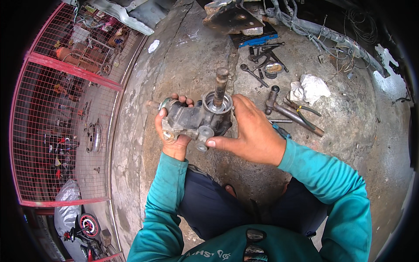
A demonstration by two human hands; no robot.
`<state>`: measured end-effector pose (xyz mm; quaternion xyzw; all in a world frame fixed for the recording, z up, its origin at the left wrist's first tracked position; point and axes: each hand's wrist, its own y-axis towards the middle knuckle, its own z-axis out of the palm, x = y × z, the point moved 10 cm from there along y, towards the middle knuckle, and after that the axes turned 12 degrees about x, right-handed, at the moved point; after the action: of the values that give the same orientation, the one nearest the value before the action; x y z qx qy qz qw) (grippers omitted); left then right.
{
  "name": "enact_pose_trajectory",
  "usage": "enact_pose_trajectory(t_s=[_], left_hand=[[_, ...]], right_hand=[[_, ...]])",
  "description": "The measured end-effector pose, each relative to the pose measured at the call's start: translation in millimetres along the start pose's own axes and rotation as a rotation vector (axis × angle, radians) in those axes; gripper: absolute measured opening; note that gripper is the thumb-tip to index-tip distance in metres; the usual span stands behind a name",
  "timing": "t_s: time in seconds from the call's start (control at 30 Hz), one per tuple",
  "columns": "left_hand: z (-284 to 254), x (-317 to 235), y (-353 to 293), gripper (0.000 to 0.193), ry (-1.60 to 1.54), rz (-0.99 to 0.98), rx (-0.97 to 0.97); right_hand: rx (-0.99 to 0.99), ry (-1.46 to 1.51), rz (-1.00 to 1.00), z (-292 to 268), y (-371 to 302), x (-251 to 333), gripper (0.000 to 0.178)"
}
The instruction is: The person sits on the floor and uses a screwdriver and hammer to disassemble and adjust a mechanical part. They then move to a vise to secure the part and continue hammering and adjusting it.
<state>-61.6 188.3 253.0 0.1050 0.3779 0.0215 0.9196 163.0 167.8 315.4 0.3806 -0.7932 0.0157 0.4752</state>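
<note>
Between my two hands I hold a steering gearbox (187, 118), a dark metal housing with a splined shaft standing up from its round opening. My left hand (173, 142) is wrapped round its left end, thumb and fingertips showing on either side. A thinner shaft end pokes out past that hand. My right hand (255, 133) grips the right side, its thumb pressed against a round boss low on the housing and its fingers behind the open ring. The gearbox is held up over the concrete, above my knees. Parts of the fingers are hidden behind the casting.
To the right on the concrete lie a hammer (297, 114), pliers (307, 107), a white rag (315, 89) and a blue-handled screwdriver (281, 130). Farther off are a ratchet (254, 73), several tools and a small metal dish (274, 68). A red mesh fence (65, 131) runs along the left.
</note>
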Motion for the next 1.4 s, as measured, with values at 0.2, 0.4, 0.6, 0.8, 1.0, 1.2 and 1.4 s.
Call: enact_pose_trajectory(t_s=[0.2,0.4,0.6,0.8,1.0,1.2,1.4], left_hand=[[-6,7,-1,0.049,-0.01,-0.049,-0.063],[-18,16,-1,0.031,-0.045,-0.105,-0.151],[-32,22,-6,0.024,-0.098,-0.144,-0.212],[-30,3,-4,0.035,0.159,-0.103,-0.19],[-28,-15,-3,0.048,0.379,-0.06,-0.137],[-10,-20,-1,0.053,0.489,-0.027,-0.093],[-1,-21,0,0.054,0.508,-0.007,-0.099]], right_hand=[[0.027,0.086,0.088,-1,6,-23,0.086],[-0.022,0.26,0.136,5,10,-47,0.075],[0.136,0.32,0.317,13,12,-57,0.071],[0.171,0.477,0.275,-6,24,-100,0.056],[0.051,0.62,0.279,-28,23,-110,0.042],[0.094,0.646,0.324,-18,21,-118,0.032],[0.104,0.602,0.356,-20,18,-127,0.03]])
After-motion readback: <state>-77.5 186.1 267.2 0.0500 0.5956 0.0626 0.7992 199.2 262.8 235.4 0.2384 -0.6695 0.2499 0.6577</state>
